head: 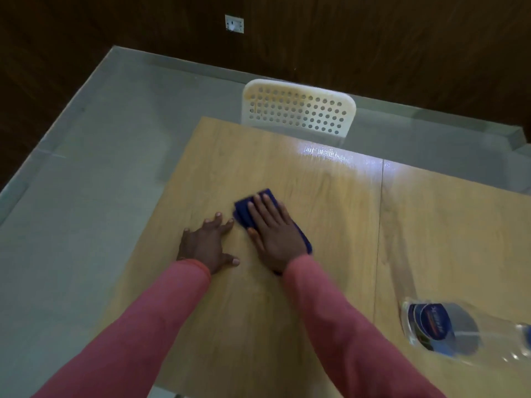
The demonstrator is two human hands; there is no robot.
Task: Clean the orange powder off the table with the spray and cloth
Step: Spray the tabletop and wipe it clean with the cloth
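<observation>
Left hand (207, 246) flat on wood table (316, 179), fingers spread, holding nothing. Just beside it, right hand (274, 235) pressed flat w/ straight fingers atop folded blue cloth (247, 209). Far right, near edge: clear spray bottle (448, 330), blurred, well apart from both hands.

You had only one view, the wide-angle camera on your head, and it looked forward and steeply down from above the near edge of the table (316, 182). It faced across the tabletop toward the white perforated chair (298, 112) at the far side, with the grey floor (86, 168) and the dark wooden wall (373, 38) beyond. It sat close: your two sleeves (143, 326) ran up from the bottom edge and filled much of the lower frame. The wide lens bent straight lines near the borders. With no second camera, nothing was shared between views.
</observation>
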